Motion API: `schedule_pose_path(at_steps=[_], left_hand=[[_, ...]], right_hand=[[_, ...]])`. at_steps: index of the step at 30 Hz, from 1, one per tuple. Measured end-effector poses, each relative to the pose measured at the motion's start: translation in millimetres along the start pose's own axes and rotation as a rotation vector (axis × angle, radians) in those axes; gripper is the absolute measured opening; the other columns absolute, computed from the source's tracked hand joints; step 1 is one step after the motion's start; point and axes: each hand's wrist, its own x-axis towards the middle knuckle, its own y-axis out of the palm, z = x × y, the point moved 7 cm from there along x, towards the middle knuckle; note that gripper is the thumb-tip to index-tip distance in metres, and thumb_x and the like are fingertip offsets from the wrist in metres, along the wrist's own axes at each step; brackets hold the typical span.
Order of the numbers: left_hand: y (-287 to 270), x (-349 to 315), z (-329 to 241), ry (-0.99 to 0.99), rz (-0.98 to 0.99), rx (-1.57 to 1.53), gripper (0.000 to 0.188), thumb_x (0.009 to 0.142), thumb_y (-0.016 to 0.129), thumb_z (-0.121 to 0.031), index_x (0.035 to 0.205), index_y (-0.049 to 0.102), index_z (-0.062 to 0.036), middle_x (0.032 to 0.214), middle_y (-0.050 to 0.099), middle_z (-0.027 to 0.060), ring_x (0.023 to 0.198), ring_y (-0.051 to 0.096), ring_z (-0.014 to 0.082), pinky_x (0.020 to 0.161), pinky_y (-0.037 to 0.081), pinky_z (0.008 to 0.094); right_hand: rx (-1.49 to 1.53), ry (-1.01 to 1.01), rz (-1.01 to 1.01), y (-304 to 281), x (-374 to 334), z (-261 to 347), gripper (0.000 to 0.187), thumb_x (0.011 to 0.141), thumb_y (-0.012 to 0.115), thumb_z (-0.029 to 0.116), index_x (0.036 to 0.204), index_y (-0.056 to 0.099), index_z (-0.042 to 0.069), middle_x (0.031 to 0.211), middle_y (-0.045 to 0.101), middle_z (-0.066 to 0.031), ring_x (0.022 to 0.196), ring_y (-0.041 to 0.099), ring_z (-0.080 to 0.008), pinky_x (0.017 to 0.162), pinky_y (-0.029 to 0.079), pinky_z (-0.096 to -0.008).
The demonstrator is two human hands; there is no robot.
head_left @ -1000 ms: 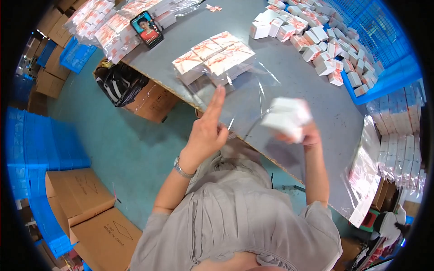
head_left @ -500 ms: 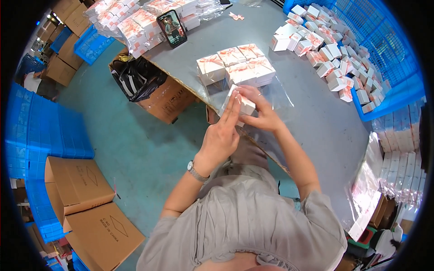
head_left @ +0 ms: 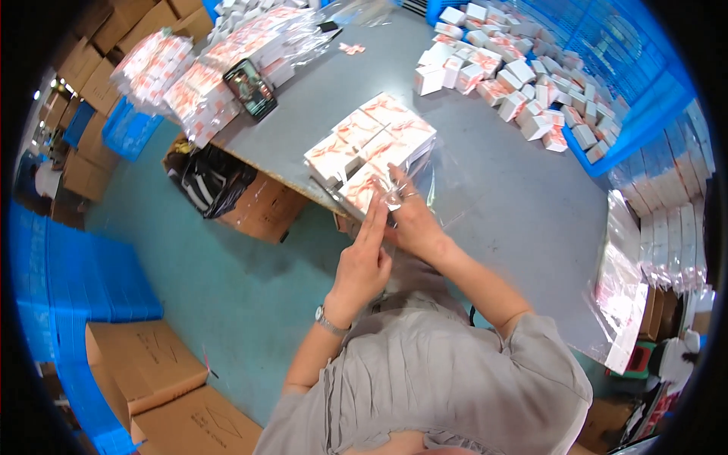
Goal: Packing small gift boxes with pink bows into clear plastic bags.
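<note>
A block of small white gift boxes with pink ribbon bows (head_left: 379,125) sits on the grey table inside clear plastic film (head_left: 444,193). One white gift box (head_left: 359,186) lies at its near edge, with a narrow gap beside it. Against this box's near right side, the straight fingers of my left hand (head_left: 364,265) press together without wrapping round it. My right hand (head_left: 413,224) is at the same corner, its fingers bent and shiny film bunched at them. Part of its grip is hidden by the film and my left fingers.
A phone (head_left: 250,89) leans on stacked wrapped boxes (head_left: 201,95) at the far left. At the far right, a blue basket (head_left: 644,114) lies beside many loose boxes (head_left: 523,83). Open cartons (head_left: 148,360) stand on the green floor, left of the table's edge.
The single box between my hands has moved forward and left against the block. My right hand no longer spans it and is now at the film. The whole view has shifted.
</note>
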Motion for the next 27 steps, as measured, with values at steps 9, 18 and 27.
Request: schedule_pose_path(at_steps=[9,18,27], left_hand=[[4.8,8.7,-5.1,0.167,-0.054,0.146,0.085,0.073,0.054,0.012,0.152,0.03,-0.006,0.157,0.033,0.0148,0.089,0.069,0.0289,0.061,0.053,0.031],[-1.6,-0.7,16.4,-0.106,-0.053,-0.008,0.084,0.074,0.051,0.011,0.153,0.028,-0.0048,0.157,0.032,0.0187,0.085,0.068,0.0291,0.055,0.05,0.029],[13.3,9.6,12.5,-0.117,-0.029,-0.067,0.091,0.069,0.05,0.01,0.155,0.026,-0.006,0.158,0.034,0.0143,0.056,0.048,0.0131,0.054,0.046,0.025]], right_hand=[[0.137,0.164,-0.032,18.2,45.3,-20.6,0.093,0.079,0.076,0.024,0.148,0.023,-0.008,0.152,0.023,-0.032,0.137,0.036,-0.0456,0.107,0.042,-0.0414],[0.582,0.265,0.45,-109.9,6.8,-55.4,0.047,0.082,0.075,0.026,0.121,0.061,0.003,0.116,0.064,-0.0178,0.102,0.064,-0.032,0.088,0.052,-0.0385],[-0.996,0.67,-0.03,-177.7,32.2,-331.8,0.051,0.082,0.071,0.037,0.128,0.059,0.017,0.131,0.056,-0.0178,0.112,0.06,-0.0376,0.085,0.054,-0.0461]])
